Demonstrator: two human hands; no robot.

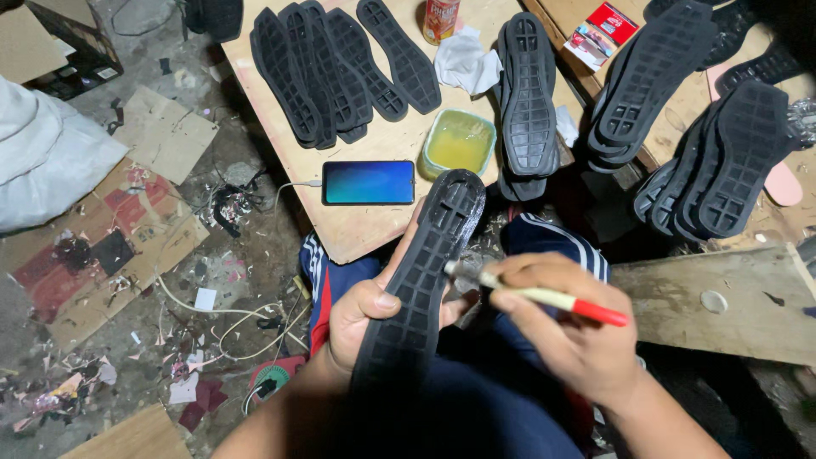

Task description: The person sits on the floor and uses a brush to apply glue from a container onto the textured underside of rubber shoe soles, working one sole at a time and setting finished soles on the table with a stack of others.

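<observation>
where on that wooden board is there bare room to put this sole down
Bare board lies below the phone, toward the near corner, and a narrow strip left of the phone. Further back it is crowded: fanned soles, the glue tub, a rag and stacked soles.

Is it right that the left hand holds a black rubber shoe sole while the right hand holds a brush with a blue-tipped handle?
Not quite. The head view shows the brush handle in the right hand is red-tipped, not blue. The left hand does hold the black rubber shoe sole.
</observation>
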